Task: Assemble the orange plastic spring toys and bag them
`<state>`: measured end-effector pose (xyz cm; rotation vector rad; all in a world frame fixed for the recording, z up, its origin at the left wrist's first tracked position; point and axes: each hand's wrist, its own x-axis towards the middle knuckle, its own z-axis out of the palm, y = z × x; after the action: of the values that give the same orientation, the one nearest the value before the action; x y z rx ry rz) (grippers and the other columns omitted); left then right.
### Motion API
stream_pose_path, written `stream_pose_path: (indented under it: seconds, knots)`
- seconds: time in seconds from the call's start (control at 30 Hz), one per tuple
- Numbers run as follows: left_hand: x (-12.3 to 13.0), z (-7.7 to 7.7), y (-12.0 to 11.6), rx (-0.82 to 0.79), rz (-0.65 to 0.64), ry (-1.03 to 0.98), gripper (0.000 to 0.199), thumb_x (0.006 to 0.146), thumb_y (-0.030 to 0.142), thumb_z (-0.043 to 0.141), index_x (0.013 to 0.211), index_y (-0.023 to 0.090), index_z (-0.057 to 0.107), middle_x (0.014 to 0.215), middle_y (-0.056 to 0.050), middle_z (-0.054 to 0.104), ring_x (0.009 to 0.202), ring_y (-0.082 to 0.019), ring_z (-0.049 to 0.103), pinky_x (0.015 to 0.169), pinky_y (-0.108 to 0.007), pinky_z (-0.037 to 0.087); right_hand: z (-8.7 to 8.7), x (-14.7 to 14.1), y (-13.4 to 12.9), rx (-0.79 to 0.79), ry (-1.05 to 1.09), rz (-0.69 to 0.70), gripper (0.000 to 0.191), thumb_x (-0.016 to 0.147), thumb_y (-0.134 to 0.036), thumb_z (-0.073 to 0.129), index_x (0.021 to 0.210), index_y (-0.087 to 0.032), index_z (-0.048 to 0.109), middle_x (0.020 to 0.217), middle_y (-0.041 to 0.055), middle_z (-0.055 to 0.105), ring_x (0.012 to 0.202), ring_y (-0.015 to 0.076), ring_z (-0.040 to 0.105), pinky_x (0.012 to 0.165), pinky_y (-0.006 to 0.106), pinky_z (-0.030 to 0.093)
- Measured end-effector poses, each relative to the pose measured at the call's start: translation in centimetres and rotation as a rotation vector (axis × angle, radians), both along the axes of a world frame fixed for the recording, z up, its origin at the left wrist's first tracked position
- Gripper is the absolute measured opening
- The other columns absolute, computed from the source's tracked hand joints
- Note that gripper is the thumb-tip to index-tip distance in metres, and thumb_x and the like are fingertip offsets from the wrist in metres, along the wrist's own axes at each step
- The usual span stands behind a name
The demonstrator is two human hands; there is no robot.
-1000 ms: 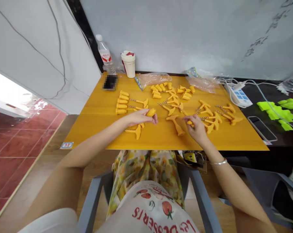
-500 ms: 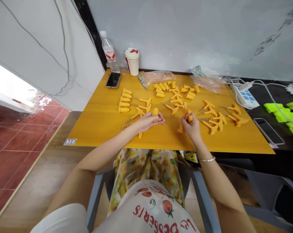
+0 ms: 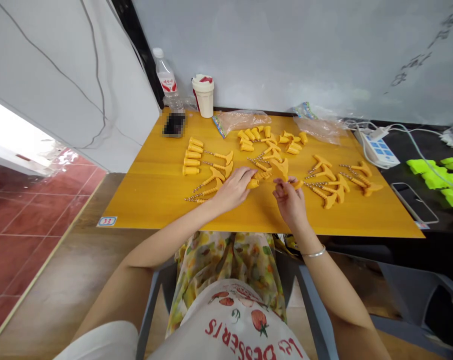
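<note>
Yellow bench (image 3: 154, 210) against wall; orange plastic T-handles (image 3: 326, 172) with bead chains lying in loose groups; row of orange plugs (image 3: 191, 162) at left; water bottle (image 3: 166, 75) and white cup (image 3: 203, 95) at back edge; left hand (image 3: 232, 190) grasping orange plug (image 3: 253, 184); right hand (image 3: 291, 200) pinching small orange piece (image 3: 297, 184); hands just apart, above bench middle.
</note>
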<state>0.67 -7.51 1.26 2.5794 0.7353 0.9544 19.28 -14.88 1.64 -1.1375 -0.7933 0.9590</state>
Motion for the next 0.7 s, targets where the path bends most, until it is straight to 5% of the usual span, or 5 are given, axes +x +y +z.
stream_pose_path:
  seconds: [0.2,0.5,0.6,0.7]
  knots:
    - [-1.1,2.0,0.0,0.311,-0.039,0.205,0.041,0.093,0.005,0.032,0.129,0.007,0.053,0.120,-0.020,0.061,0.119,-0.029,0.056,0.104,-0.049,0.048,1.5,0.8,-1.5,-0.089,-0.002,0.219,0.044,0.079,-0.062,0.062,0.106,-0.028,0.062,0.075,-0.0019,0.059,0.048,0.0086,0.031,0.047,0.026,0.029]
    - [-2.2,3.0,-0.3,0.396,-0.045,0.253,0.039,0.100,0.013,0.031,0.130,0.014,0.056,0.116,-0.016,0.066,0.118,-0.026,0.060,0.098,-0.041,0.051,3.0,-0.4,-3.1,-0.350,0.288,0.253,0.048,0.065,-0.056,0.082,0.086,-0.024,0.053,0.057,-0.0106,0.041,0.044,0.0042,0.017,0.042,0.019,0.019]
    - [-2.4,3.0,-0.5,0.310,-0.111,0.299,0.038,0.095,0.009,0.038,0.127,0.014,0.058,0.115,-0.015,0.068,0.117,-0.025,0.062,0.100,-0.039,0.050,3.3,-0.2,-3.6,-0.216,-0.015,0.191,0.045,0.069,-0.047,0.081,0.094,-0.026,0.051,0.057,-0.0114,0.039,0.044,0.0061,0.027,0.044,0.019,0.026]
    - [-2.9,3.6,-0.4,0.109,-0.211,0.372,0.043,0.085,0.006,0.050,0.125,0.016,0.060,0.116,-0.013,0.069,0.111,-0.023,0.065,0.096,-0.034,0.052,3.4,0.8,-4.3,-0.040,-0.634,0.116,0.035,0.079,-0.039,0.074,0.105,-0.027,0.054,0.071,-0.0049,0.057,0.056,0.0118,0.052,0.054,0.024,0.042]
